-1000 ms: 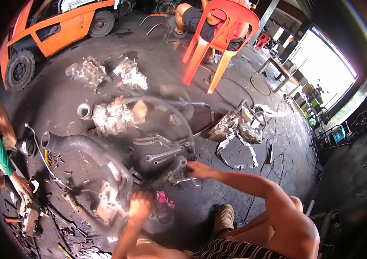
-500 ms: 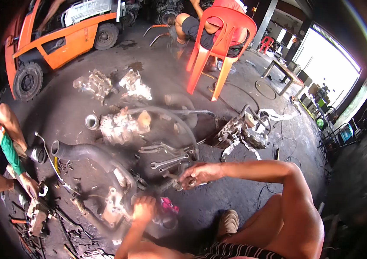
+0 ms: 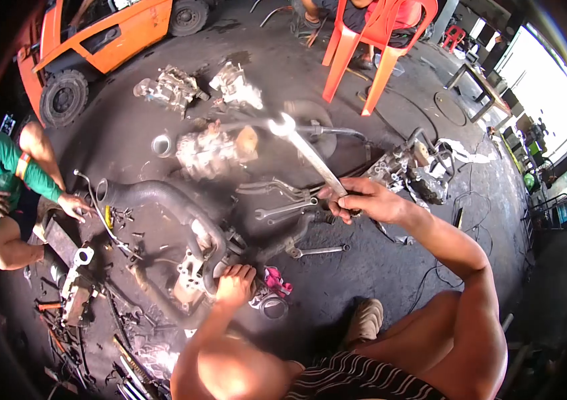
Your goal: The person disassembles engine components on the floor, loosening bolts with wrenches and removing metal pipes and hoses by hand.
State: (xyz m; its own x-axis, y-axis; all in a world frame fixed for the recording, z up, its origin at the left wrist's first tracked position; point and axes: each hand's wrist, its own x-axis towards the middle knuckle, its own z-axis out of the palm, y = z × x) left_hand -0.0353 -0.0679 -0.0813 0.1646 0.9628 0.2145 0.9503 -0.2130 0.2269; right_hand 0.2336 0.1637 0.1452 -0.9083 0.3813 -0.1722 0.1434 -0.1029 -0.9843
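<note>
My right hand (image 3: 367, 200) is closed around a large combination wrench (image 3: 313, 157), raised above the floor with its bright open end pointing up and left. My left hand (image 3: 235, 285) has its fingers curled over the end of a curved metal pipe (image 3: 213, 250) joined to a thick black hose (image 3: 143, 197); part of the grip is hidden. Beside that hand lie a pink cloth (image 3: 277, 281) and a round metal ring (image 3: 273, 307). Another wrench (image 3: 287, 211) lies on the floor beneath the raised one, and a smaller wrench (image 3: 323, 251) lies nearer me.
Engine parts (image 3: 210, 152) lie ahead, with another assembly (image 3: 413, 167) to the right. A co-worker in a green sleeve (image 3: 40, 177) sits at left near a metal part (image 3: 77, 293) and scattered tools. An orange forklift (image 3: 110, 40) and a red chair (image 3: 380, 40) with a person stand farther back.
My right hand has risen from the floor parts and moved right, now with the wrench in it. My left hand stays at the pipe. The co-worker's hand has left the metal part; my view has shifted.
</note>
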